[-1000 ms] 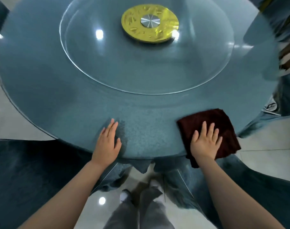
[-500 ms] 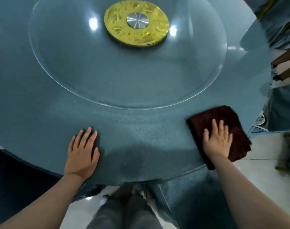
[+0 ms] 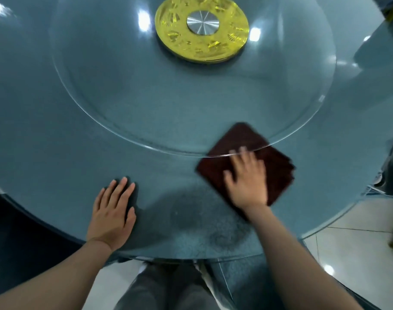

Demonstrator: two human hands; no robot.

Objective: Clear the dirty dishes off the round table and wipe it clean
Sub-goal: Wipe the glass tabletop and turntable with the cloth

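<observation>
The round blue-grey table [image 3: 45, 135] fills the view, and no dishes show on it. A dark maroon folded cloth [image 3: 278, 166] lies flat on it at the right, its far corner tucked under the rim of the glass turntable [image 3: 115, 90]. My right hand [image 3: 247, 182] presses flat on the cloth with straight fingers, blurred by motion. My left hand [image 3: 112, 211] rests flat on the bare tabletop near the front edge, fingers straight.
A gold disc with a silver hub [image 3: 202, 30] sits at the turntable's centre. A darker damp patch [image 3: 204, 220] marks the tabletop between my hands. White floor tiles [image 3: 356, 247] show at the lower right, my legs below the table's edge.
My right hand has slid the cloth inward from the table's right edge toward the turntable rim. My left hand stays flat near the front edge. The view has moved closer over the table.
</observation>
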